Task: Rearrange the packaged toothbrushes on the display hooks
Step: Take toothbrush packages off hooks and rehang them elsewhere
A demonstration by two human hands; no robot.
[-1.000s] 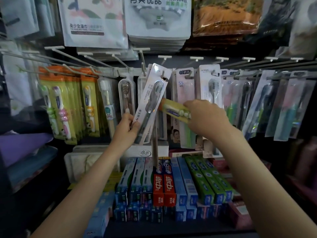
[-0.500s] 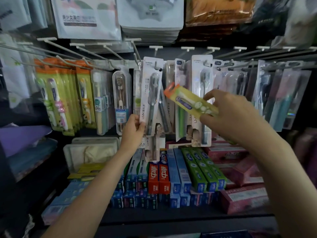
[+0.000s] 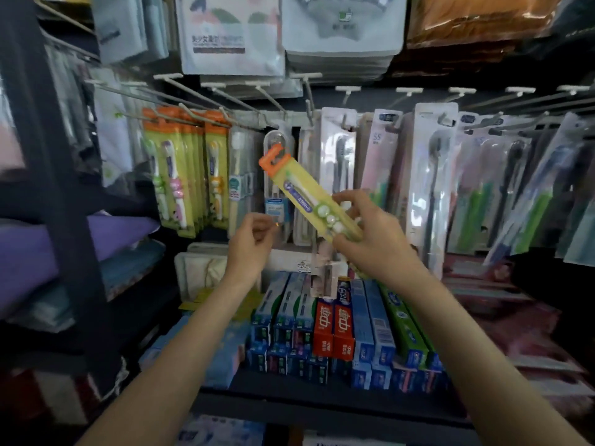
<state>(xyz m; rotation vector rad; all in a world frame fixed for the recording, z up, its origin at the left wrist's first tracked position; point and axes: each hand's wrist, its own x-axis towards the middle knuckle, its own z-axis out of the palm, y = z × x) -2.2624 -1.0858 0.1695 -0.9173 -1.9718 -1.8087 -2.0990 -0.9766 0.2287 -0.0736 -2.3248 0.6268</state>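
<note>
My right hand [image 3: 370, 233] grips a yellow toothbrush pack with an orange hanger top [image 3: 302, 194], held tilted with its orange end up to the left, in front of the hooks. My left hand [image 3: 251, 243] is just left of it, fingers loosely curled, holding nothing I can make out. A white pack with a dark toothbrush [image 3: 338, 146] hangs on a hook behind the yellow pack. Matching yellow and orange packs [image 3: 183, 169] hang in a row at the left. More packaged toothbrushes [image 3: 431, 185] hang to the right.
Bare wire hooks with white tips [image 3: 180, 82] jut out above the left packs. Toothpaste boxes [image 3: 335, 326] fill the shelf below my hands. Towel packs [image 3: 231, 33] hang above. A dark upright post [image 3: 54, 188] stands at the left, beside folded purple cloth [image 3: 64, 239].
My left hand let go of the white pack, which now hangs on its hook, and drew back toward me. My right hand carried the yellow pack leftward; the view shifted left.
</note>
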